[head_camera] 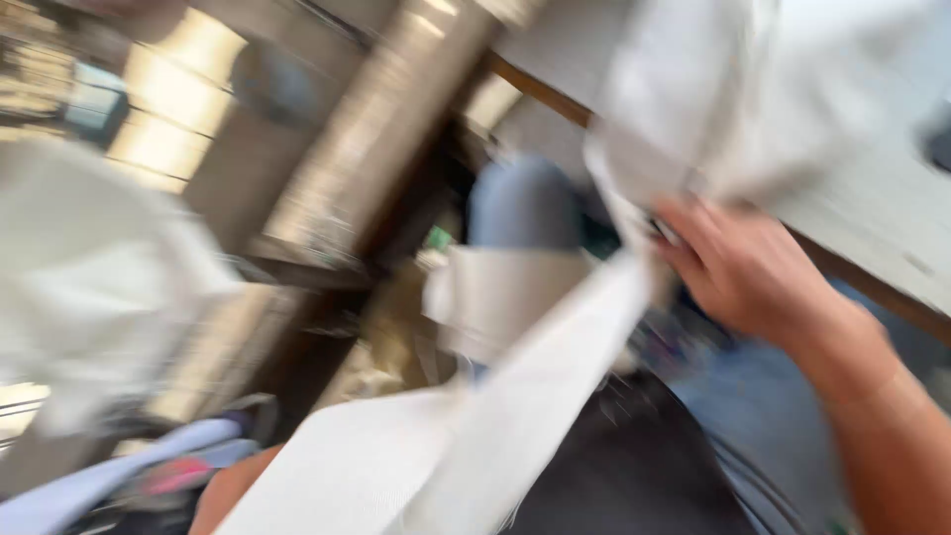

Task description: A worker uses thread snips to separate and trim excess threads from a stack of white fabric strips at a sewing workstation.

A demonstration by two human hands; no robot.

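Meanwhile, right hand (pixel 738 267) gripping white cloth strip (pixel 515 416) near table edge (pixel 872 282), fingers curling around fabric; left hand hidden; everything blurring.

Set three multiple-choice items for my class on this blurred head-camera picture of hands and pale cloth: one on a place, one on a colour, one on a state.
1. Where in the picture is the right hand?
A. Right of centre
B. Far left edge
C. Bottom left corner

2. What colour is the long strip of cloth that runs from that hand toward the bottom of the picture?
A. Red
B. Off-white
C. Black

3. How do the right hand's fingers stand?
A. Spread flat on the floor
B. Bent onto the cloth
C. Wrapped round a cup

Answers: 1 A, the hand sits right of centre, its forearm running to the lower right corner. 2 B, the strip is pale off-white. 3 B, the fingers curl at the cloth's upper end.
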